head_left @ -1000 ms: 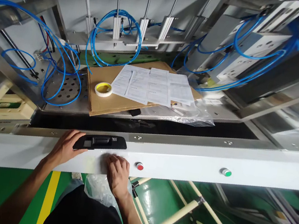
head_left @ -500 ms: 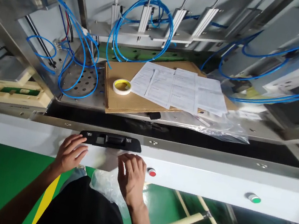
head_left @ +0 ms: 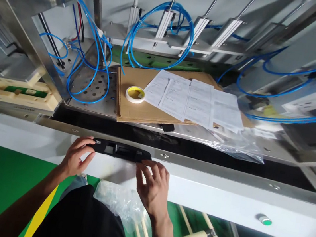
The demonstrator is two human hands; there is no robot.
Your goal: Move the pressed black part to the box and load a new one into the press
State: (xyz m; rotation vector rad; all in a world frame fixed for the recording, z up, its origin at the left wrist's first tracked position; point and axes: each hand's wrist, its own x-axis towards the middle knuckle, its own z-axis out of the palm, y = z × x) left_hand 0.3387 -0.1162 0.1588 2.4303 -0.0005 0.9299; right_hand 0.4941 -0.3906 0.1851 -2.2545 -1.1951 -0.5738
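black trim piece (head_left: 122, 151) partly under fingers (head_left: 145, 167), sheets (head_left: 197, 103) unreadably small

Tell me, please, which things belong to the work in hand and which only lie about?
In hand: black part on the white machine edge; left hand at its left end; right hand touching its right end.
Lying about: tape roll, paper sheets, cardboard, clear plastic bag, blue tubes, green button.

Black belt strip (head_left: 215, 154) free; cardboard stack (head_left: 135, 106), blue tubing (head_left: 92, 79) crowd behind.
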